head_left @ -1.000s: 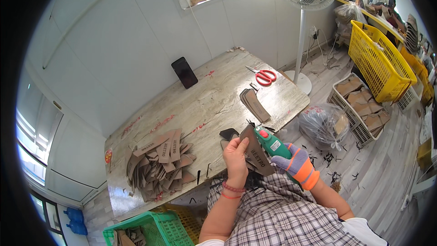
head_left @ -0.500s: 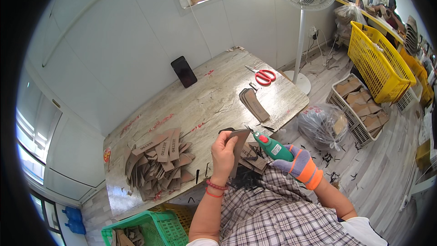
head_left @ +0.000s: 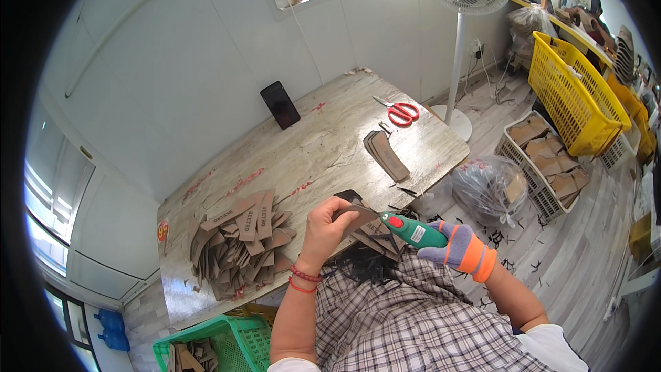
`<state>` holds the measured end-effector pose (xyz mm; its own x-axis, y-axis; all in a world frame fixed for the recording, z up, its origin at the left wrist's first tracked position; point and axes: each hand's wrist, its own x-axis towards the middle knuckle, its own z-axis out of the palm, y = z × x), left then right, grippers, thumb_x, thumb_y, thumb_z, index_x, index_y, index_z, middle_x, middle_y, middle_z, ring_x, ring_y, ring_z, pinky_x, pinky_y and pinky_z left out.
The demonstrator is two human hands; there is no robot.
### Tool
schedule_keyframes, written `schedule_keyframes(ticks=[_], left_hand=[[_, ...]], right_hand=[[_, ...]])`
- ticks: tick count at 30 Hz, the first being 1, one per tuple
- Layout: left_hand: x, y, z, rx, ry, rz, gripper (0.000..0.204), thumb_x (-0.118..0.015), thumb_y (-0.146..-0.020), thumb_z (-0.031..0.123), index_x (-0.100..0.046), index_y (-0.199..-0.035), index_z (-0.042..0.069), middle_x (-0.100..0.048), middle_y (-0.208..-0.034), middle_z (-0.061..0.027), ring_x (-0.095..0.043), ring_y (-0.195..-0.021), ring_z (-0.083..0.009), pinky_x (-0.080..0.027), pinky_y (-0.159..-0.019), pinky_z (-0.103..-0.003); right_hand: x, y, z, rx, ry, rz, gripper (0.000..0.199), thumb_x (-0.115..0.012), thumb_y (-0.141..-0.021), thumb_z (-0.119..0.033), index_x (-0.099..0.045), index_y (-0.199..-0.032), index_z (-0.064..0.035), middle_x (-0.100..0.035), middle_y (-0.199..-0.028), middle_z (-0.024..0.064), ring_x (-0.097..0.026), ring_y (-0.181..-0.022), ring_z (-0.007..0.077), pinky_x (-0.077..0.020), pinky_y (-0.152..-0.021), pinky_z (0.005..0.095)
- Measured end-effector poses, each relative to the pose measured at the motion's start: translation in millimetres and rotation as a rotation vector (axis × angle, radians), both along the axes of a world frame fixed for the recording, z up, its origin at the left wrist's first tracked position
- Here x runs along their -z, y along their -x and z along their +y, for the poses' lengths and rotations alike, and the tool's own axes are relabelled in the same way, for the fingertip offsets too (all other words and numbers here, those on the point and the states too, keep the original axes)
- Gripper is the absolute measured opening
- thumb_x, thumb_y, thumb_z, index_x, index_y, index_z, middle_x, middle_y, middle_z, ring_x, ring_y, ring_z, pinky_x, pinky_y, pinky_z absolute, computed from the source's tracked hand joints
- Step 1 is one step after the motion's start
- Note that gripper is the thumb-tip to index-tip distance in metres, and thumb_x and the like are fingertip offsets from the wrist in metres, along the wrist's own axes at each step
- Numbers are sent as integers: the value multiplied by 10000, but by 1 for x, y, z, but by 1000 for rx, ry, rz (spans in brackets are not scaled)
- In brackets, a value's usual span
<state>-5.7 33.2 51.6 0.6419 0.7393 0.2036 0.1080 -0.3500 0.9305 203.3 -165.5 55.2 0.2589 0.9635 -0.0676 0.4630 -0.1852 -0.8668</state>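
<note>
Brown strip [head_left: 359, 215] was pinched in left hand [head_left: 323, 229], green cutter [head_left: 415, 230] gripped in gloved right hand [head_left: 458, 247]; fingers best kept clear of the tip.

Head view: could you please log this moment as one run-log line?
left hand: holds brown strip | right hand: gloved, grips green tool, tip at strip | table: strip pile, red scissors, black phone

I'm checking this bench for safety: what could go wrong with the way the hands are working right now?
The bare left hand holds the brown strip close to the tip of the green handheld tool in the gloved right hand, so the fingers could get nicked. Brown pieces at the table edge might slide off.
</note>
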Motion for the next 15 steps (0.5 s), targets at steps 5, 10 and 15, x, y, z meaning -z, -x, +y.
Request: schedule_keyframes(ticks=[5, 10, 15], left_hand=[[-3, 1, 2, 63, -11, 44, 61, -680, -833, 29, -656, -841, -26, -611, -769, 17, -523, -711, -52, -419, -634, -218], [3, 2, 3, 88, 65, 72, 55, -688, -822, 25, -664, -820, -24, -609, -765, 21, -516, -704, -52, -413, -630, -216], [8, 0, 1, 129, 164, 52, 80, -693, -810, 60, -671, -825, -15, -609, -731, 20, -514, -680, -54, -424, -609, -226]], right_hand=[[-1, -2, 2, -30, 57, 59, 568, -821, -765, -335, -621, -1180, -3, -669, -772, 46, -587, -619, 71, -492, -594, 244], [-2, -3, 2, -54, 122, 121, 591, -827, -763, -332, -606, -1195, 6, -661, -767, 35, -583, -610, 67, -492, -587, 238], [4, -2, 3, -57, 101, 161, 593, -827, -764, -334, -606, -1198, 5, -658, -759, 30, -585, -606, 67, -492, -580, 234]])
